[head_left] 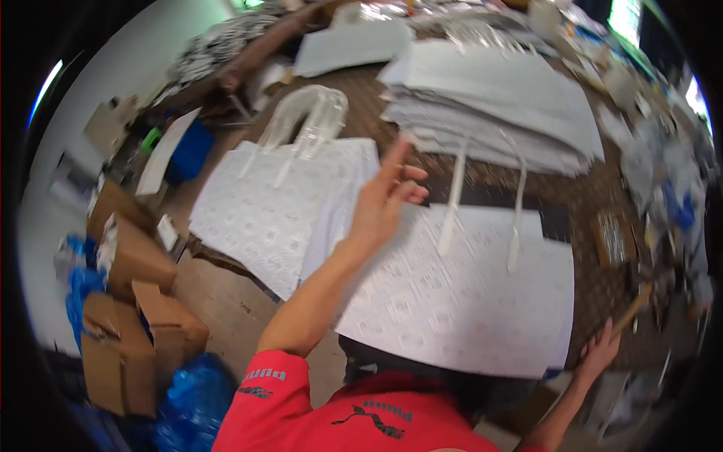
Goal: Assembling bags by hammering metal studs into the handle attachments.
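Note:
A flat white patterned bag (467, 301) with two clear plastic handle strips lies on the brown table in front of me. My left hand (385, 197) is raised above its left edge, fingers apart, holding nothing. My right hand (600, 350) rests at the bag's lower right corner by the table edge, touching or pinching the corner; the grip is unclear. To the left lies a stack of finished white bags (279, 203) with looped clear handles (309, 117). A pile of flat white sheets (497, 105) sits at the far side.
Cardboard boxes (132, 331) and blue plastic bags (192, 399) stand on the floor at the left. Cluttered small items crowd the table's right side (663, 203). A dark strip of table (489, 196) shows between the bag and the far pile.

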Available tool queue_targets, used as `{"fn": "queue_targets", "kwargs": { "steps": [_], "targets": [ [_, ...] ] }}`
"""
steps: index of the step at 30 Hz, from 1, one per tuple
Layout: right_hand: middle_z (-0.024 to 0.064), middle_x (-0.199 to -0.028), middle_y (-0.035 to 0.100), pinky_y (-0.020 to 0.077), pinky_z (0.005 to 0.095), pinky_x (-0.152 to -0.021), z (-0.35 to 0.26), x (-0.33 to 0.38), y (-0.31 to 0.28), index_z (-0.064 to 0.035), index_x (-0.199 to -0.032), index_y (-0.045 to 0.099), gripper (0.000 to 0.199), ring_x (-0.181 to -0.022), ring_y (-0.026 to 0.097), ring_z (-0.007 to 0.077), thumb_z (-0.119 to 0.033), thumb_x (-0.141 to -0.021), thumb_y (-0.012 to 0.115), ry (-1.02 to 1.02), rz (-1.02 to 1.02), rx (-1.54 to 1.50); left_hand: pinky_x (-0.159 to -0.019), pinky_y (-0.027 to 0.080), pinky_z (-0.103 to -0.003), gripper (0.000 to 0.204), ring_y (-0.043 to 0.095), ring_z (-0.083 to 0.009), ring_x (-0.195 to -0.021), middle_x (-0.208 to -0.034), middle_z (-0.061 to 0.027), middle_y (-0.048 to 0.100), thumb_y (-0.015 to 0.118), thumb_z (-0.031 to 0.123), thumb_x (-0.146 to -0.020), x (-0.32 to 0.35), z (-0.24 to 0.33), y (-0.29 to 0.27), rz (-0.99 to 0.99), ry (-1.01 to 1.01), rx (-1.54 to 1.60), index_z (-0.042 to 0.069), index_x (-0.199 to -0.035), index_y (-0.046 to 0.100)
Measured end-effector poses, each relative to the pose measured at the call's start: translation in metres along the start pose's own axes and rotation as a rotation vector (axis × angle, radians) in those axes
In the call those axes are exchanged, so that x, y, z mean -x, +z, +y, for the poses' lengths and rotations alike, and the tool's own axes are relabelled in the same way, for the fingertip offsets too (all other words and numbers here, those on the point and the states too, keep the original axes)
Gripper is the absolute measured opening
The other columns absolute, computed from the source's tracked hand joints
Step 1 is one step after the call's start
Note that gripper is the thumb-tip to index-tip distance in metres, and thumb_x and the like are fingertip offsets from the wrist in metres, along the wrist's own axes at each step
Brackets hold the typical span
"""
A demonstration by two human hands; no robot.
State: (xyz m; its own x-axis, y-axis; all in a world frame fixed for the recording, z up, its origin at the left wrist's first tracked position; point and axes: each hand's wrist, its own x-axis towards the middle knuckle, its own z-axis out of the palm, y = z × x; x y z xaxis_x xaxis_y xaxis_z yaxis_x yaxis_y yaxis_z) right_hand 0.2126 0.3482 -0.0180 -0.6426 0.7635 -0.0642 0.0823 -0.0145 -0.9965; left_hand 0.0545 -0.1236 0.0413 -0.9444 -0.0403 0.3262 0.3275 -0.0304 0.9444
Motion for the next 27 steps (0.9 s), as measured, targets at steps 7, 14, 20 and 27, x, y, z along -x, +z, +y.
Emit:
{"fn": "queue_targets", "kwargs": {
  "steps": [7, 14, 20, 27],
  "targets": [
    [-0.0065, -0.064, 0.036, 0.0268, 0.0226, -0.035, -0.006, 0.020, 0.004, -0.0119, -0.096, 0.050, 0.018, -0.044, 0.031, 0.0015, -0.026, -0.103, 0.059, -0.079, 0.021, 0.014, -0.085, 0.054, -0.030, 0.024, 0.066, -0.0160, -0.092, -0.109, -0.0109, 0.068, 0.056, 0.001, -0.100, 0.000, -0.008, 0.009, -0.051, -0.246, 0.138, 0.003, -0.123, 0.061],
    [-0.0064, -0.063, 0.035, 0.0258, 0.0225, -0.035, -0.059, 0.065, 0.020, -0.0110, -0.097, 0.051, 0.017, -0.043, 0.030, 0.0023, -0.026, -0.104, 0.058, -0.130, 0.001, -0.001, -0.082, 0.050, -0.026, 0.007, 0.063, -0.0114, -0.086, -0.101, -0.0031, 0.071, 0.067, 0.006, -0.095, -0.008, -0.031, 0.016, -0.278, -0.081, -0.235, 0.000, -0.098, 0.068],
    [-0.0043, -0.065, 0.038, 0.0281, 0.0216, -0.035, -0.074, 0.094, 0.045, -0.0074, -0.105, 0.054, 0.017, -0.042, 0.032, 0.0028, -0.023, -0.103, 0.059, -0.113, -0.090, -0.024, -0.080, 0.049, -0.025, 0.007, 0.061, -0.0093, -0.083, -0.092, -0.0014, 0.071, 0.069, 0.006, -0.092, -0.006, -0.041, 0.019, -0.358, -0.138, -0.338, 0.000, -0.095, 0.070],
    [-0.0050, -0.064, 0.040, 0.0248, 0.0206, -0.034, -0.078, 0.115, 0.081, -0.0070, -0.107, 0.053, 0.016, -0.041, 0.033, 0.0022, -0.022, -0.103, 0.058, -0.049, -0.357, 0.035, -0.071, 0.049, -0.031, 0.012, 0.064, -0.0199, -0.075, -0.085, -0.0108, 0.069, 0.072, 0.010, -0.088, -0.007, -0.040, 0.020, -0.343, -0.010, -0.406, 0.000, -0.094, 0.071]
  ]
}}
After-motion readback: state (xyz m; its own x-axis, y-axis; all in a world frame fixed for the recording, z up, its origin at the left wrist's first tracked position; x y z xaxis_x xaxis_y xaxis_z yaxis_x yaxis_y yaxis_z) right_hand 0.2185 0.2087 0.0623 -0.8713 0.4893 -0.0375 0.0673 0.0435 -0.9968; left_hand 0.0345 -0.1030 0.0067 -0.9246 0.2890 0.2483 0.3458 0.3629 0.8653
